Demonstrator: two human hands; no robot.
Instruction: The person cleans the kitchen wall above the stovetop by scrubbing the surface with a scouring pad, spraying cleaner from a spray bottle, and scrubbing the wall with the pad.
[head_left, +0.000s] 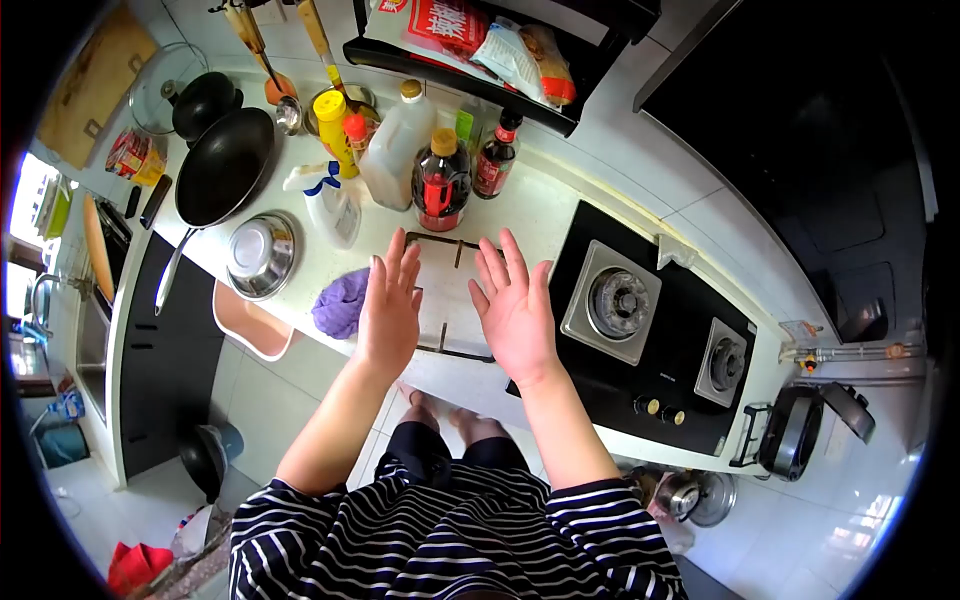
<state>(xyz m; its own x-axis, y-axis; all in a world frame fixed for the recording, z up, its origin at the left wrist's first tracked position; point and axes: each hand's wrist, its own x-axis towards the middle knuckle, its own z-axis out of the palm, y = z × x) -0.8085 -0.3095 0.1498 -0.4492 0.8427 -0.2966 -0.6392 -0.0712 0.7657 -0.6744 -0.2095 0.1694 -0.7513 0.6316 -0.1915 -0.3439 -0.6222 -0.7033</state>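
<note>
My left hand [392, 310] is raised over the counter with its fingers stretched out and nothing in it. Opposite it, my right hand [515, 312] is also open, palm showing and thumb apart, holding nothing. Between and below them a black square pan support [455, 354] lies on the white counter, partly hidden by my hands. A crumpled purple cloth [340, 303] is just left of my left hand. Right of my right hand is the black gas hob [650, 345], whose left burner [620, 303] has no pan support on it.
Behind my hands stand a dark sauce bottle [441, 185], another sauce bottle [497, 158], a plastic jug [398, 150] and a spray bottle [332, 208]. Farther left are a metal bowl [262, 254] and a frying pan [228, 168]. A rack [480, 85] with food packets overhangs the back.
</note>
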